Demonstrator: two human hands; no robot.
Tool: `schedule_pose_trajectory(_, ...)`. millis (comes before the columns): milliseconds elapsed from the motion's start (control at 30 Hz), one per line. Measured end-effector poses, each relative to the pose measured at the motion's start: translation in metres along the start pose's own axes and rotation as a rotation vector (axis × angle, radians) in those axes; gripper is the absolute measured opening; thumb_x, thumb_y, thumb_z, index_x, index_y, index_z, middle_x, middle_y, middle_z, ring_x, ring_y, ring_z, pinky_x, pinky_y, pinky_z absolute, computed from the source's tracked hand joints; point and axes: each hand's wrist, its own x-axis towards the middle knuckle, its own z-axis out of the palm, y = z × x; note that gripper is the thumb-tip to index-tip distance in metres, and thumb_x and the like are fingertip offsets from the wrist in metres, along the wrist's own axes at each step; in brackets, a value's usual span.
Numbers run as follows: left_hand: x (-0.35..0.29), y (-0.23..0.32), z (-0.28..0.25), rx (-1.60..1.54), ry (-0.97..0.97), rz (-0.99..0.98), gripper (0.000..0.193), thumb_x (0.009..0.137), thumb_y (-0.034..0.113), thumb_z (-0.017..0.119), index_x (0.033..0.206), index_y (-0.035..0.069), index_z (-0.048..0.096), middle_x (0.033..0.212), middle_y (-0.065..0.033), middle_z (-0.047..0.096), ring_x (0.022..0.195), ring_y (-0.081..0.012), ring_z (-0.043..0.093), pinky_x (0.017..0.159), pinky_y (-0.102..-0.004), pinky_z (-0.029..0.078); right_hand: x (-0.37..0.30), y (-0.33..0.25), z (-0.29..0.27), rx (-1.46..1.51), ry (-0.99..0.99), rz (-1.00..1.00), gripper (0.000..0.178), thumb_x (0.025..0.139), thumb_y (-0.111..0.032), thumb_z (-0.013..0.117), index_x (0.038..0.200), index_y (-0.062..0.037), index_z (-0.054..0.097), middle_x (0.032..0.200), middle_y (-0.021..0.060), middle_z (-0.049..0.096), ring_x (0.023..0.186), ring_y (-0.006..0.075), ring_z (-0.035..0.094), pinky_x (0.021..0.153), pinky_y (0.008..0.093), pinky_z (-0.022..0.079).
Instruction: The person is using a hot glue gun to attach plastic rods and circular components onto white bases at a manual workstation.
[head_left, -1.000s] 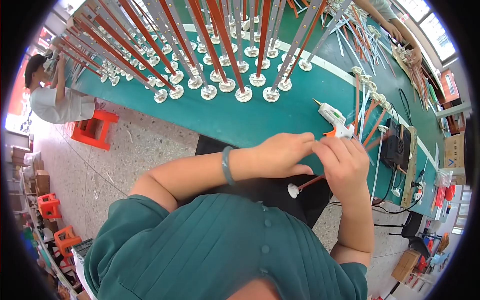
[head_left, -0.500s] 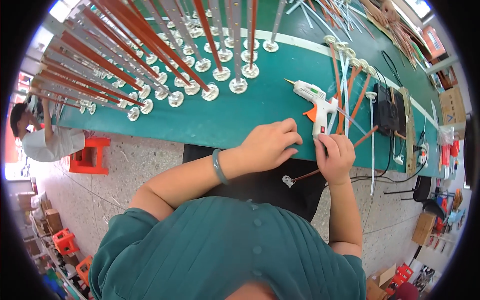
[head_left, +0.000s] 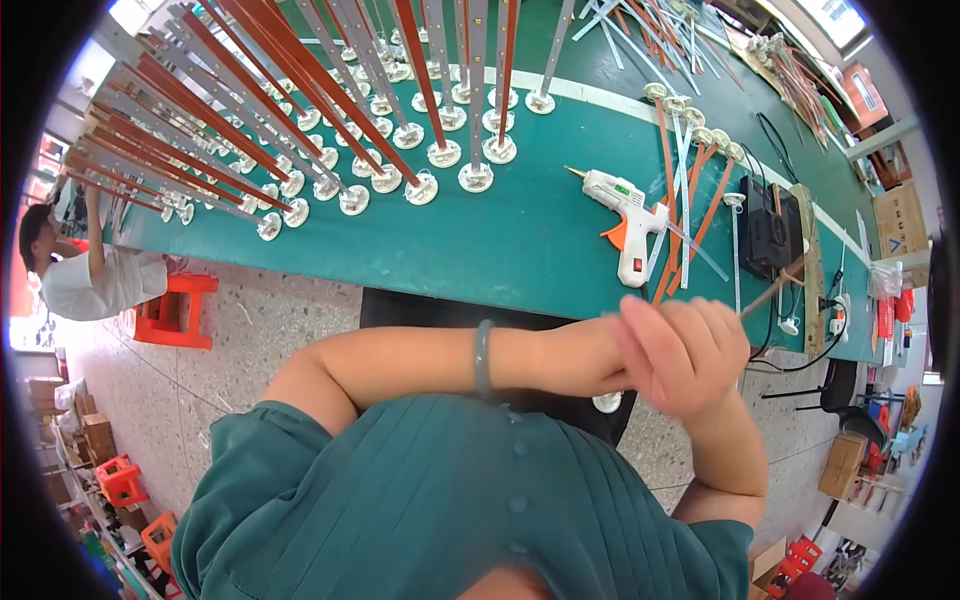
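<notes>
My right hand (head_left: 688, 355) is closed around a thin brown strip (head_left: 768, 292), which comes out of the fist toward the upper right. Below the hands a white round base (head_left: 607, 402) shows, in line with that strip; the stretch between is hidden. My left hand (head_left: 598, 352) reaches across to the right, its fingers covered by the right hand. On the green table (head_left: 520, 240) just beyond lies a white glue gun (head_left: 632, 225) with an orange trigger, its nozzle pointing to the upper left. Neither hand touches it.
Several upright brown and grey strips on white round bases (head_left: 421, 188) crowd the table's left side. Loose strips with bases (head_left: 690, 200) lie right of the glue gun, near a black box (head_left: 772, 225) with cables. A person (head_left: 95, 280) sits far left near a red stool (head_left: 178, 310).
My left hand has moved right to meet the right hand. The right hand has come lower and nearer, off the glue gun's handle, and the strip and base have shifted right.
</notes>
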Motion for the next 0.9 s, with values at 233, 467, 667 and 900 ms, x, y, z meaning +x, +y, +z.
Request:
schedule_pose_trajectory(233,-0.031,0.040,-0.069,0.423,0.256,-0.111,0.008,0.089,0.009,0.065,0.096,0.004,0.065,0.090,-0.0121,0.061,0.085,-0.0323,0.063,0.073,-0.0389,0.052,-0.041,-0.003,0.023,0.279,0.411,0.760,0.025,0.081,-0.010,0.075,0.100,-0.0045,0.060,0.084,0.0068,0.057,0.069,0.0250,0.056,0.066,0.0335,0.049)
schedule_pose_trajectory(467,-0.040,0.019,-0.122,0.632,0.514,-0.176,0.008,0.086,0.009,0.067,0.085,0.002,0.065,0.080,-0.0125,0.061,0.075,-0.0328,0.062,0.064,-0.0401,0.049,-0.033,0.034,0.103,-0.116,-0.191,0.899,0.040,0.075,-0.024,0.083,0.097,-0.0054,0.055,0.087,0.0082,0.059,0.073,0.0211,0.059,0.069,0.0343,0.050)
schedule_pose_trajectory(667,-0.043,-0.003,-0.124,0.652,0.539,-0.141,0.009,0.084,0.011,0.070,0.085,0.003,0.066,0.081,-0.0114,0.062,0.077,-0.0313,0.062,0.067,-0.0403,0.050,-0.063,0.056,0.110,0.375,-0.051,1.191,0.047,0.072,-0.015,0.086,0.100,-0.0020,0.051,0.091,0.0066,0.062,0.078,0.0150,0.062,0.067,0.0280,0.049)
schedule_pose_trajectory(900,-0.047,0.001,-0.126,0.726,0.456,-0.170,0.008,0.084,0.006,0.071,0.090,0.001,0.069,0.081,-0.0094,0.064,0.077,-0.0264,0.065,0.066,-0.0339,0.052,-0.081,0.027,0.057,1.234,0.206,1.407,0.050,0.081,-0.005,0.074,0.124,0.0053,0.052,0.097,0.0097,0.064,0.081,0.0146,0.064,0.064,0.0265,0.050)
